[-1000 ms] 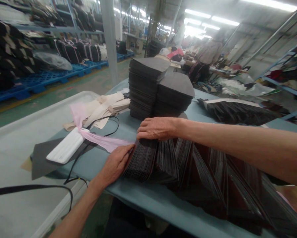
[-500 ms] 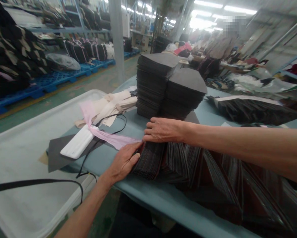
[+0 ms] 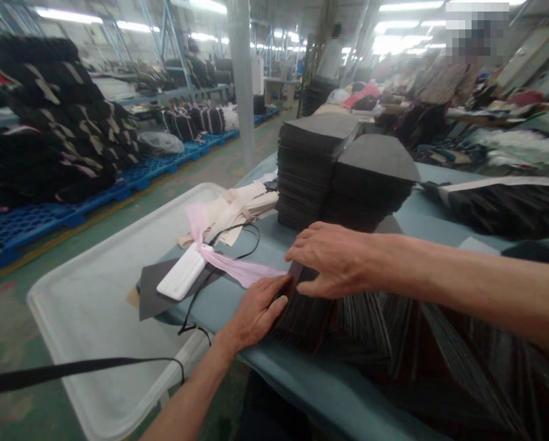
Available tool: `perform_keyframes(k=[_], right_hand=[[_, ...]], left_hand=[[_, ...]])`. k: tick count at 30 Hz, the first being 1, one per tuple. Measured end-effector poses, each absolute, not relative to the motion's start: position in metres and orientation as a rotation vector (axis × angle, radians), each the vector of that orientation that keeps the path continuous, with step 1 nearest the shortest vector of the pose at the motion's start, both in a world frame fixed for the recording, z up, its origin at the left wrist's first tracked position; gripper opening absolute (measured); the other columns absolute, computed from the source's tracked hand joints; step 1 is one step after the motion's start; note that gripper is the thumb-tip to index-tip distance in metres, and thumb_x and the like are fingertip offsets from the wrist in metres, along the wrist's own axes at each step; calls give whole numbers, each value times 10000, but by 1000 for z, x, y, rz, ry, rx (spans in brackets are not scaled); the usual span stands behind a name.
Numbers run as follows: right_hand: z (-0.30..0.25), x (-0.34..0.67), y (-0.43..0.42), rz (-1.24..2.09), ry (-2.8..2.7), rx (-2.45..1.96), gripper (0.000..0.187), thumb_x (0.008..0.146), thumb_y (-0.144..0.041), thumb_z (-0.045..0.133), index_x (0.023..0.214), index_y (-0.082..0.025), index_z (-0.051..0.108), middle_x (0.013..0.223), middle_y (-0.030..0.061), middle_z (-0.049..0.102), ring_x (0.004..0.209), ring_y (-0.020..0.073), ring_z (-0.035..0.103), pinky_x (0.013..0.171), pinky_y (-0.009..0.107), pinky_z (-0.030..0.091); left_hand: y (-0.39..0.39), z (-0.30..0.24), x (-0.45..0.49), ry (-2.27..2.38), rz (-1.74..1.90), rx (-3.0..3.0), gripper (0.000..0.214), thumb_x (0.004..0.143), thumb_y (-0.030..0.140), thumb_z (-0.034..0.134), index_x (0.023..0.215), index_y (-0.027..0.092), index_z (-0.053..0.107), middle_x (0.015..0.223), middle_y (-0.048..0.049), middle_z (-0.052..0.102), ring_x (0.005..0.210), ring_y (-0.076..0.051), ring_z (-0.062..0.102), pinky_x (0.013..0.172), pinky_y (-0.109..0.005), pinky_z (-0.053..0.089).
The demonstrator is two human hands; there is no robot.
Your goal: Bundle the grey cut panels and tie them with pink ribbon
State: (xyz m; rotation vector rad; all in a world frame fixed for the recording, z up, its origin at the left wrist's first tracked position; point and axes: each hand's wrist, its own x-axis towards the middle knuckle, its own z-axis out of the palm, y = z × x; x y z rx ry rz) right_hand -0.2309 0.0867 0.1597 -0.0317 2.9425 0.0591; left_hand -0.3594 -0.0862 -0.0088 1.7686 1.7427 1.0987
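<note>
A long leaning row of thin dark cut sheets (image 3: 393,343) lies on the blue-grey table (image 3: 311,392) in front of me. My left hand (image 3: 258,309) presses flat against the left end of the row, fingers together along the outermost sheet. Over the top edges of the same end lies my right hand (image 3: 336,260), its fingers slightly curled and touching the sheets. Neither hand lifts a sheet clear of the row. A pink ribbon (image 3: 237,266) runs just left of my left hand.
Two tall stacks of dark cut pieces (image 3: 343,174) stand behind the row. A white flat bar (image 3: 182,280), a grey sheet, black cord and cream pieces lie to the left. A white tray (image 3: 100,318) adjoins the table. Blue pallets with dark goods line the left; people work far behind.
My view has shifted, so everything sits further right and lower. My right hand has slid forward over the row's end, and my left hand stays pressed on the outermost sheet.
</note>
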Motion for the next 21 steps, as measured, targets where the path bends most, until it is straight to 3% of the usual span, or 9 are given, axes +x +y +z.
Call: perform_keyframes(k=[4,8,11,14,17,19,21], right_hand=[[143,-229,57,10,2836,-41,434,1026,-518,562,1095,-123,728,1058,146,758,1019,304,680,980,442,433],[126,-222,44,60,2852,8,449,1064,-477,494,1096,-99,733,1076,167,755,1035,318,667,999,464,395],[128,-223,42,81,2823,41,477,1069,-496,490,1088,-93,746,1080,174,755,1048,321,670,998,458,388],[133,-224,42,95,2802,59,510,1059,-535,511,1082,-87,752,1094,179,755,1076,329,666,1014,455,384],[135,-223,42,89,2806,54,514,1053,-541,520,1089,-86,758,1100,177,756,1082,330,665,1027,454,381],[134,-222,43,85,2812,52,517,1050,-543,525,1095,-85,760,1099,175,756,1085,332,663,1022,454,386],[132,-221,43,75,2827,47,513,1046,-541,531,1097,-86,762,1091,172,758,1076,330,666,1009,451,392]], left_hand=[[-85,-4,-357,1702,1118,1760,481,1093,474,357,1453,228,559,1440,-108,651,1296,-267,591,1113,-434,426],[-84,-4,-354,1677,1169,1752,429,1088,430,373,1391,231,604,1384,-101,680,1258,-255,613,1095,-421,452],[-91,-6,-355,1865,1283,1645,359,1041,410,477,1279,215,660,1290,-110,725,1190,-251,660,1063,-398,492],[-106,-2,-366,2365,1358,1215,275,930,438,643,1095,227,707,1006,-89,772,932,-266,718,933,-398,534],[-118,9,-384,2458,1432,584,322,748,421,827,972,222,710,790,-56,718,817,-287,708,798,-378,536],[-115,14,-392,2304,1513,376,381,695,409,855,969,197,696,842,-72,726,756,-267,707,675,-345,532],[-106,15,-395,2159,1592,288,396,741,445,801,995,171,667,940,-93,730,696,-218,704,577,-302,515]])
